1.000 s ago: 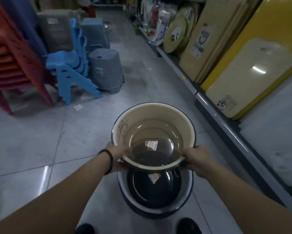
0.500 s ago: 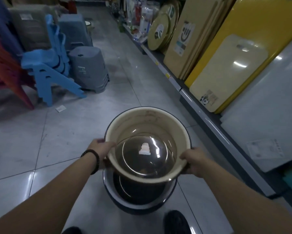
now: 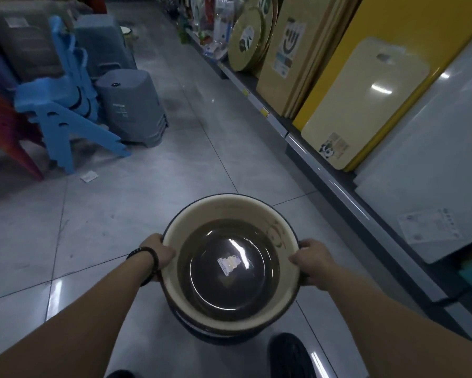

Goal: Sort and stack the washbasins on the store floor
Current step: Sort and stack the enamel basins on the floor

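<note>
We grip the cream washbasin (image 3: 223,211) by its rim, left hand (image 3: 155,255) curled over the left edge and right hand (image 3: 314,264) over the right, arms stretched forward. It sits directly over a dark basin (image 3: 223,338) on the grey tiled floor (image 3: 147,219), just ahead of our shoe (image 3: 289,356). The shelf edge (image 3: 324,173) runs close on the right. Blue chairs (image 3: 62,115) and grey stools (image 3: 131,107) stand well apart to the far left, with open tiles between.

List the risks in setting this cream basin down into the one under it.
Both the left hand and right hand grip the cream basin by its rim, so fingers could get pinched against the dark basin beneath. That basin is mostly hidden, so nesting may end off-centre. The shoe stands close and could knock it.
</note>
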